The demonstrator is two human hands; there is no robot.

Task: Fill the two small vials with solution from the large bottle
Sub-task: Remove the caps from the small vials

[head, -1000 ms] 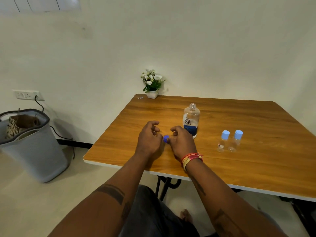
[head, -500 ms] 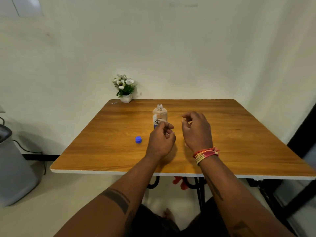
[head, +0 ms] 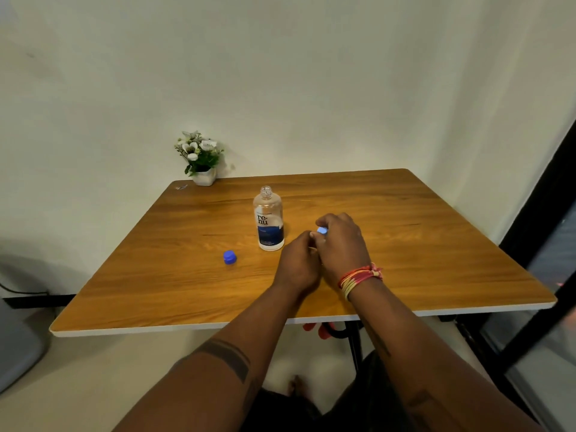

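While both hands are working close together just right of the large bottle, the step in hand looks like uncapping the first small vial. The bottle, labelled "renu", is standing upright and uncapped on the wooden worktop, partly filled with clear solution, and its dark blue cap is lying left of the bottle and a little nearer the person, well clear of it.

The right hand, with red and yellow threads round its wrist, is curling its fingers over a pale blue vial cap, so its grip is closing on that cap. The left hand is pressing in against it from the bottle's side with fingers curled; it is probably steadying the vial's body, but the vial itself is hidden behind both hands, so I cannot tell what that grip is holding. Only one pale cap is showing; the second vial is not visible, presumably hidden behind the hands too.

To do this well, the lower hand should be holding the vial body upright and firm near the worktop while the other is twisting only the cap, with small turns, since such a light vial tips easily. The freed cap is best placed beside the bottle's own cap, away from the pouring path. A white potted flower is sitting far behind the bottle, at the worktop's back left corner.
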